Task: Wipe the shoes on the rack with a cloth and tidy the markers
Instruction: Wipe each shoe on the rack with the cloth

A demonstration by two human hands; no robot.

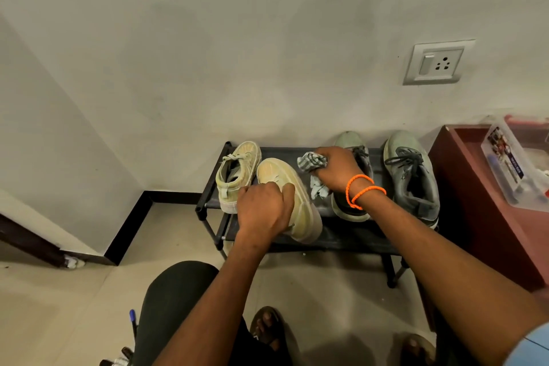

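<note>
Both hands are at work over the shoe rack (350, 239). On that rack, the left hand (263, 209) curls its fingers and thumb over the heel end of a cream shoe (285, 181), which sits tilted near the rack's front left; its mate (237, 169) lies just behind it toward the wall. The right hand (337, 171) bunches a striped cloth (312, 162) in a closed grip above the middle of the rack, beside the cream shoe and apart from it. Two grey shoes (413, 175) stand on the rack's right half. A blue-capped marker (133, 321) lies on the floor, well in front of the rack. This looks like the shoe-wiping step: next the cloth must come down onto the steadied cream shoe.
</note>
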